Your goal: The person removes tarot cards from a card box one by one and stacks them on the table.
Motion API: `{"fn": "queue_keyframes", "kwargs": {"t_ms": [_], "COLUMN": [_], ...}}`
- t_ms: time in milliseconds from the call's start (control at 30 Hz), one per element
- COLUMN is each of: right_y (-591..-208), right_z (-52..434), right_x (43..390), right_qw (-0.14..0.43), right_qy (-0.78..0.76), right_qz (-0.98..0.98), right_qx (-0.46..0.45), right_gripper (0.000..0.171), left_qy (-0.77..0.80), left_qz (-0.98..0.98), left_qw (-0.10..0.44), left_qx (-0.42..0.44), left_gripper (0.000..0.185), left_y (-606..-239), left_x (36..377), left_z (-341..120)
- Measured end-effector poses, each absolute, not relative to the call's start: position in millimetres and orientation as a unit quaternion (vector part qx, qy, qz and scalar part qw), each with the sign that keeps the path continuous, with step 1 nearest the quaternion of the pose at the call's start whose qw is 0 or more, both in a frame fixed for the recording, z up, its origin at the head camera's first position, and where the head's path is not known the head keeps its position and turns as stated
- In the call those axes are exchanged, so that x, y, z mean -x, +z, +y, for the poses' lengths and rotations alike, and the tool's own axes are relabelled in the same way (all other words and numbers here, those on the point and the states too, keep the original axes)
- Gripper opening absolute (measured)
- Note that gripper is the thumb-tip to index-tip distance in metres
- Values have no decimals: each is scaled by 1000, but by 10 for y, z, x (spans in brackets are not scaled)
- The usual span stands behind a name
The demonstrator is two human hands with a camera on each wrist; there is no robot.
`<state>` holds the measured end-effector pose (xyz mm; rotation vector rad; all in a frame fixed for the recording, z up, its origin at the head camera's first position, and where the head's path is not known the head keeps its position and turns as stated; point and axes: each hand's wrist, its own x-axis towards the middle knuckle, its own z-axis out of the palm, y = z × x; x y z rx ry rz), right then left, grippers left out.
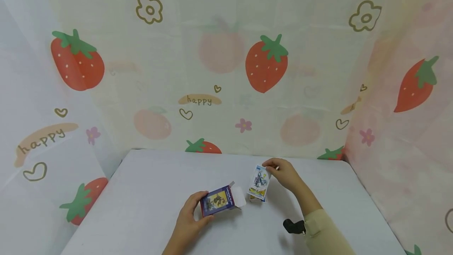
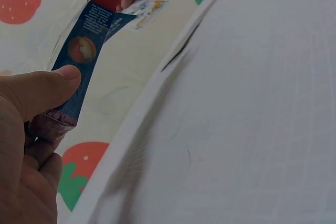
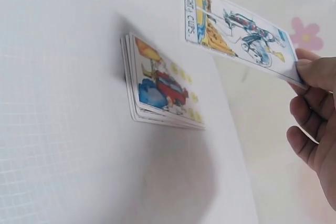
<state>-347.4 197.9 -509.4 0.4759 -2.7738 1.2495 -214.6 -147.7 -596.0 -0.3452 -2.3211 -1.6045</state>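
My left hand (image 1: 192,217) grips a dark blue card box (image 1: 217,200) lying on the white table (image 1: 148,192), its white flap (image 1: 238,196) open toward the right. In the left wrist view the thumb (image 2: 44,90) presses the blue card box (image 2: 79,61) on its side. My right hand (image 1: 283,173) pinches one picture card (image 1: 259,181) by its far edge and holds it tilted just above a small stack of cards (image 1: 255,198). The right wrist view shows the picture card (image 3: 236,32) lifted over the stack of cards (image 3: 160,85), fingers (image 3: 312,77) on its corner.
A strawberry-printed cloth (image 1: 226,70) hangs as a backdrop behind and on both sides of the table. A black wrist camera mount (image 1: 293,226) sits on my right forearm above the table's near part.
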Motion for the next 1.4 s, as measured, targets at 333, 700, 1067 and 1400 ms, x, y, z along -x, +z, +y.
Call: {"fn": "queue_keyframes", "kwargs": {"t_ms": [333, 700, 1067, 1400], "right_y": [-5257, -5351, -5458, -5638], "right_z": [1942, 1869, 1865, 1851], "right_x": [3580, 3661, 3759, 3808], "right_qw": [4, -4, -21, -14], "right_qy": [389, 394, 402, 412], "right_qz": [-910, -910, -908, -906], "right_qx": [-144, -133, -114, -101], "right_gripper": [16, 15, 15, 15], "left_qy": [-536, -538, -535, -536], "left_qz": [-822, -821, -819, -820], "left_qw": [146, 148, 157, 153], "left_qx": [122, 126, 134, 132], "left_gripper": [79, 79, 79, 79], "left_y": [-5935, -5951, -5977, -5949], "left_x": [2135, 2147, 2169, 2148], "left_z": [-1479, -1492, -1496, -1488]}}
